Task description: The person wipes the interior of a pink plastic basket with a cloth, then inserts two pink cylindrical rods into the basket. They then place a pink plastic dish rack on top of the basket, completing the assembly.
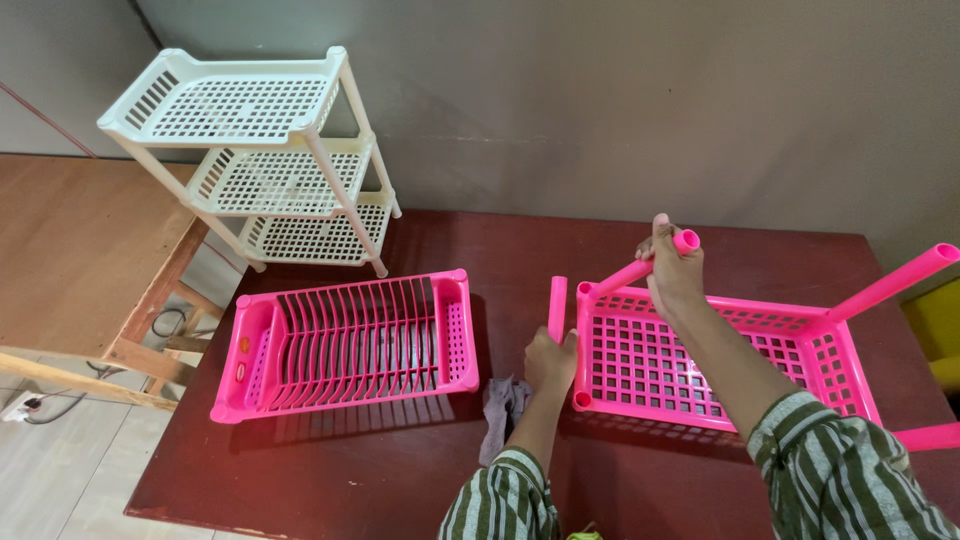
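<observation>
A pink grid tray (700, 365) is lying on the right half of a dark red table (330, 470), and legs are being fitted into its corner sockets. One pink tube (556, 306) is being gripped by the left hand (550, 362), fingers closed round its lower part, just beside the tray's near-left corner. A second tube (648, 264) is being held by the right hand (672, 272), wrapped tight near its open top end, while its foot is sitting at the far-left corner and it is leaning to the right. Two more tubes (893, 282) are already sticking out from the tray's right side.

For a sound fit, it is judged that each tube is best lined up straight with its socket and pressed down along its own axis – a tilted tube is likely to bind. The tray is better kept flat while this is being done.

Everything pink is smooth, glossy moulded plastic: the tray is a shallow rectangle with a square lattice floor, the tubes are hollow and round. A crumpled grey cloth (503, 405) is lying under the left wrist. To the left, a pink slatted rack (350, 345) is resting – long ribs, perforated ends. Behind it, a white three-tier shelf (262, 165) of the same build is standing at the table's far-left corner. Striped green-and-white sleeves (850, 470) are being worn.
</observation>
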